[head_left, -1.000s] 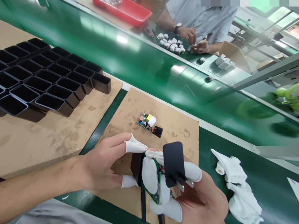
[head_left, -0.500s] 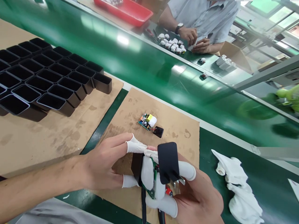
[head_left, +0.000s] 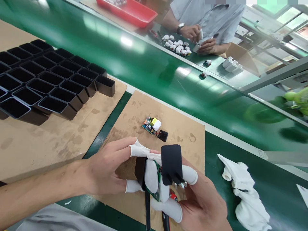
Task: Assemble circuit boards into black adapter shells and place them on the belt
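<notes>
My left hand, with white finger cots, grips a black charger housing near the bottom middle. My right hand, also in finger cots, pinches a green circuit board joined to a black plug cap with two metal prongs. The board sits at the mouth of the housing. Both hands hover over a brown cardboard sheet. On that sheet, a little farther off, lies a second circuit board with a yellow part and a small black cap.
Rows of open black housings stand on cardboard at the left. A green conveyor belt runs across. Beyond it a person handles white parts near a red tray. A white cloth glove lies at the right.
My right hand has shifted the plug cap and board slightly left, closer to the housing. The person across the belt has lifted a white part.
</notes>
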A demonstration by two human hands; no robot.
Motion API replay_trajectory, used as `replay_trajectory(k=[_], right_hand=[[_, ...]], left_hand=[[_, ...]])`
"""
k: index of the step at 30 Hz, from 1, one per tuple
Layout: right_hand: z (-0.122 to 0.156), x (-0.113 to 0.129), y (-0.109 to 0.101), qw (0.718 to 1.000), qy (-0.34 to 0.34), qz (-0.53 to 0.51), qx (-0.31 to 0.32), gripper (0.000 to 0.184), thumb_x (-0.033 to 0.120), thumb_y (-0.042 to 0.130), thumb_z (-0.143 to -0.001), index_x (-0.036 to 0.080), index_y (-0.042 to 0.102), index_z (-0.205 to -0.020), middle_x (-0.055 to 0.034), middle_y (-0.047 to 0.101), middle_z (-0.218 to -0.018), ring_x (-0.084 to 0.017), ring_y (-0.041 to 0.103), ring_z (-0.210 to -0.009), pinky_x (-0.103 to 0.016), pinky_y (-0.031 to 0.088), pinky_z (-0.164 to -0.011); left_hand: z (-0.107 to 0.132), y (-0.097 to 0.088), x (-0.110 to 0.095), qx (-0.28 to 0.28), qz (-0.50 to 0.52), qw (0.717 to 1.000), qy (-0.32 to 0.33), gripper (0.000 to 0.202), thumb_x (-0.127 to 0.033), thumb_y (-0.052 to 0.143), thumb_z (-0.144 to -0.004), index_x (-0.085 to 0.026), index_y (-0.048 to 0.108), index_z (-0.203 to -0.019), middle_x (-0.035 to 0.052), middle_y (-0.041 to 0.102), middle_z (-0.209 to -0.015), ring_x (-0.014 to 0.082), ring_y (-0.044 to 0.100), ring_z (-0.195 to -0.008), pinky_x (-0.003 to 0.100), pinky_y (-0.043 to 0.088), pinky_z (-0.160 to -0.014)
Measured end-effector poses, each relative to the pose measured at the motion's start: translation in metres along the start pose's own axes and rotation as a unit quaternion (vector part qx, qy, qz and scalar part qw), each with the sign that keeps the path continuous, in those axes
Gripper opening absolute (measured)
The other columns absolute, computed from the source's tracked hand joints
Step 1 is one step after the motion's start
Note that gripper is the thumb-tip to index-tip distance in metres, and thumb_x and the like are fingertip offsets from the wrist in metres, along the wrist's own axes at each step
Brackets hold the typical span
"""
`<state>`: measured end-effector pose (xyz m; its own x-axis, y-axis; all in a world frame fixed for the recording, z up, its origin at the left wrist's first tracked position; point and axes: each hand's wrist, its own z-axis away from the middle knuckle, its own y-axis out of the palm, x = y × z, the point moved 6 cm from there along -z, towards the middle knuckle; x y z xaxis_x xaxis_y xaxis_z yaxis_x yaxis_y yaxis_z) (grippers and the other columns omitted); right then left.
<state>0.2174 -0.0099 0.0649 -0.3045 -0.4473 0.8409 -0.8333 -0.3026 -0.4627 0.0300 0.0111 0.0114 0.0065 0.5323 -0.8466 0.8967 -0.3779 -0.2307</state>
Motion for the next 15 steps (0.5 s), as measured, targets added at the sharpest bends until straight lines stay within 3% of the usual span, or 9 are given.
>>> replay_trajectory(k=[3, 6, 10, 15], right_hand=[[0.0036, -0.0041, 0.0024, 0.999, 0.027, 0.009, 0.021, 0.054, 0.03, 0.094, -0.094, 0.037, 0.074, -0.144, -0.004, 0.082, -0.115, -0.023, 0.077, -0.084, -0.032, 0.067, -0.071], [0.0048, -0.0069, 0.0027, 0.999, 0.031, 0.008, 0.022, 0.06, 0.031, 0.097, -0.092, 0.035, 0.073, -0.147, -0.0062, 0.082, -0.12, -0.025, 0.079, -0.089, -0.033, 0.069, -0.074], [0.0031, -0.0049, 0.0025, 1.0, 0.001, -0.009, 0.011, 0.07, 0.028, 0.1, -0.087, 0.033, 0.07, -0.15, -0.0072, 0.081, -0.122, -0.024, 0.079, -0.09, -0.031, 0.068, -0.076], [0.0066, -0.0094, 0.0052, 0.999, 0.031, -0.011, 0.014, 0.063, 0.021, 0.097, -0.089, 0.036, 0.073, -0.145, -0.0035, 0.081, -0.109, -0.022, 0.075, -0.084, -0.03, 0.066, -0.071]], left_hand=[[0.0019, 0.0007, 0.0009, 0.001, -0.021, 1.0, 0.0, 0.066, -0.014, 0.089, -0.088, -0.025, 0.067, -0.149, 0.0052, 0.075, -0.11, 0.0217, 0.076, -0.094, 0.03, 0.063, -0.083], [0.0039, 0.0007, 0.0019, -0.001, -0.048, 0.999, -0.012, 0.06, -0.015, 0.089, -0.086, -0.025, 0.069, -0.143, 0.0029, 0.071, -0.103, 0.0208, 0.073, -0.088, 0.029, 0.06, -0.077], [0.005, 0.0008, 0.0019, -0.004, -0.054, 0.998, -0.018, 0.056, -0.016, 0.088, -0.087, -0.023, 0.07, -0.139, 0.0031, 0.07, -0.104, 0.0209, 0.074, -0.088, 0.029, 0.059, -0.077], [0.0029, -0.0001, 0.0002, -0.006, -0.035, 0.999, -0.001, 0.061, -0.021, 0.092, -0.089, -0.023, 0.068, -0.145, 0.0053, 0.077, -0.112, 0.0214, 0.077, -0.096, 0.029, 0.063, -0.085]])
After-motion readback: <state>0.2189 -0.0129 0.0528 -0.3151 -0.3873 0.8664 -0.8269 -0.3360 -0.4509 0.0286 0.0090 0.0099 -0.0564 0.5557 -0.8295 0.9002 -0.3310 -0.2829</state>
